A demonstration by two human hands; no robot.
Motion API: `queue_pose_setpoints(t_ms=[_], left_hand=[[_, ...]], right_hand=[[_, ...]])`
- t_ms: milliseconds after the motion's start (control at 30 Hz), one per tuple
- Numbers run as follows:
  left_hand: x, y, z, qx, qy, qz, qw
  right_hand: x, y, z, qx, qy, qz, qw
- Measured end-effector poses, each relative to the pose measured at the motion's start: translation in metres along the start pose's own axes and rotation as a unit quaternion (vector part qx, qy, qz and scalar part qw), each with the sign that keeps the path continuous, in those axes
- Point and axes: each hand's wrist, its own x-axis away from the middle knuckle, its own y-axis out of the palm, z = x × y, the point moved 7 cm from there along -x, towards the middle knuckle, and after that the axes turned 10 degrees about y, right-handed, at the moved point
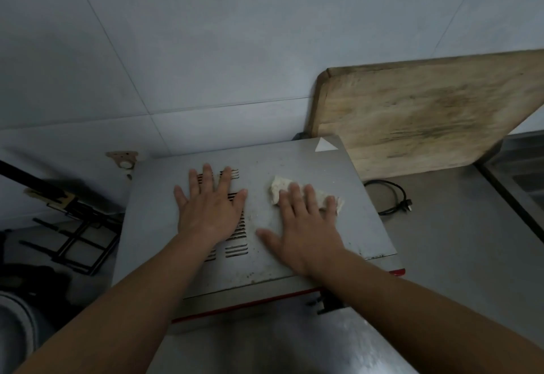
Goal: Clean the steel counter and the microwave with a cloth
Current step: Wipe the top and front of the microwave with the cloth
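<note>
The microwave [164,197] shows its grey metal top, with vent slots on the left and a red front edge. My left hand [210,206] lies flat and spread on the vents, holding nothing. My right hand [306,226] presses flat on a crumpled white cloth [278,187] on the right half of the top. Only the cloth's far and right edges stick out past my fingers. The steel counter [459,241] runs under and to the right of the microwave.
A worn wooden cutting board [412,114] leans on the tiled wall behind the microwave's right corner. A black power cord [391,197] lies coiled on the counter. A black stove grate [73,241] sits left, a sink edge [518,185] far right.
</note>
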Motion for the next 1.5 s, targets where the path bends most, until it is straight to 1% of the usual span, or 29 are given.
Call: queue_pose_setpoints(t_ms=[100, 200, 333, 467, 600, 733, 867, 933, 1033, 1200, 1300, 1400, 1500], left_hand=[[-0.001, 0.001, -0.001, -0.001, 0.001, 0.002, 1.000], [-0.003, 0.002, -0.001, 0.000, 0.001, 0.004, 1.000], [-0.006, 0.004, -0.003, 0.006, 0.002, 0.014, 1.000], [-0.005, 0.003, -0.003, 0.007, 0.004, 0.026, 1.000], [-0.003, 0.003, -0.004, 0.006, 0.000, 0.031, 0.999], [-0.001, 0.004, -0.003, 0.002, -0.002, 0.025, 1.000], [0.000, 0.003, -0.002, 0.006, -0.004, 0.025, 1.000], [0.001, 0.003, -0.001, 0.009, -0.012, 0.020, 1.000], [0.003, 0.004, 0.001, 0.011, -0.016, 0.020, 1.000], [0.002, 0.004, -0.002, 0.014, -0.013, 0.026, 0.999], [0.000, 0.006, -0.003, 0.014, -0.011, 0.030, 0.999], [-0.001, 0.006, -0.005, 0.011, -0.011, 0.033, 0.999], [-0.001, 0.006, -0.006, 0.011, -0.010, 0.036, 0.999]], right_hand=[[-0.043, -0.008, 0.017, -0.037, 0.014, 0.016, 0.999], [-0.082, -0.019, 0.025, -0.065, 0.007, 0.017, 0.998], [-0.117, -0.030, 0.014, -0.062, -0.004, 0.018, 0.998], [-0.122, -0.028, 0.003, -0.045, -0.013, 0.027, 0.999], [-0.093, -0.024, 0.002, -0.038, -0.075, 0.020, 0.996], [-0.014, -0.010, 0.000, -0.035, -0.152, 0.015, 0.988], [0.056, 0.008, 0.007, -0.018, -0.177, -0.005, 0.984], [0.064, 0.009, 0.010, -0.009, -0.173, -0.008, 0.985], [0.052, -0.002, 0.007, -0.022, -0.160, -0.003, 0.987], [-0.027, -0.016, 0.014, 0.005, -0.081, 0.021, 0.997], [-0.079, -0.029, 0.026, -0.006, -0.034, 0.005, 0.999], [-0.109, -0.044, 0.034, -0.024, -0.017, -0.016, 0.999], [-0.110, -0.041, 0.037, -0.023, -0.017, -0.006, 1.000]])
